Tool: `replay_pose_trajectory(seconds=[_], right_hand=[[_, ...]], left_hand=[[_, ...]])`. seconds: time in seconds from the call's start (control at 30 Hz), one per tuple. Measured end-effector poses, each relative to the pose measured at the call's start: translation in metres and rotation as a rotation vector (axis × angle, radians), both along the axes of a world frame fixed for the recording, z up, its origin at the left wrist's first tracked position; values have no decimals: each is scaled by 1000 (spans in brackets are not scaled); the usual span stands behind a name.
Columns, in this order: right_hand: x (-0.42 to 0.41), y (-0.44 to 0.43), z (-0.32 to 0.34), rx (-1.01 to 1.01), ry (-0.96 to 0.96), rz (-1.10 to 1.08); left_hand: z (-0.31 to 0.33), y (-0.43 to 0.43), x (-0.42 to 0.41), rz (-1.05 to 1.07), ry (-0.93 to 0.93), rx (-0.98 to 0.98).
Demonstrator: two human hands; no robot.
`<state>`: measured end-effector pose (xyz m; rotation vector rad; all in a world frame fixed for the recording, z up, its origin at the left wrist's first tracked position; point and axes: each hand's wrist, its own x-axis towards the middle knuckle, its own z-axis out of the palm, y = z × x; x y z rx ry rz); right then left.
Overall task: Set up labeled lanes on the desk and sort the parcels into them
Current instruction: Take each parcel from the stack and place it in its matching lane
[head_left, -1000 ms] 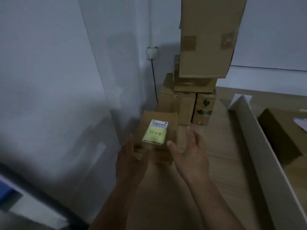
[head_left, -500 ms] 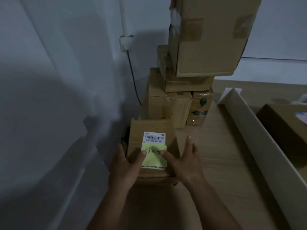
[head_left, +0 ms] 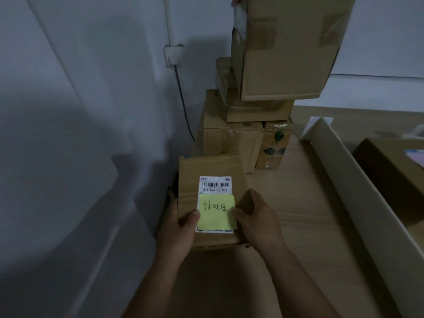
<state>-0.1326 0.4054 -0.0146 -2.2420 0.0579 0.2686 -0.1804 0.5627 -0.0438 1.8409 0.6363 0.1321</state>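
Going from open and reaching to wrapped on, left hand [head_left: 177, 229] and right hand [head_left: 259, 220] now grip the small brown cardboard parcel [head_left: 213, 168] with the yellow sticky note [head_left: 216, 211], lower centre of the frame on the wooden table [head_left: 302, 203], probably ready to lift into a lane.

At left side of desk [head_left: 298, 226] beside wall [head_left: 91, 134]: parcel [head_left: 213, 166], left hand [head_left: 176, 228] on its left flank, right hand [head_left: 259, 221] on its right, sticky note [head_left: 216, 213] on top; box stack [head_left: 231, 143] just behind; divider board [head_left: 358, 180] to right, another box [head_left: 390, 175] beyond it.
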Motion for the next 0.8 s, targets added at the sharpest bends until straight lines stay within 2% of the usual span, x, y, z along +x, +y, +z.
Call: replay_pose_trajectory(seconds=[0.2, 0.43, 0.8], right_hand=[[-29, -26, 11, 111, -156, -49], [-73, -62, 18, 182, -316, -84], [-139, -170, 66, 323, -493, -79]], left_hand=[[21, -28, -26, 19, -116, -8], [36, -61, -63, -26, -236, 69], [93, -173, -126, -37, -488, 116]])
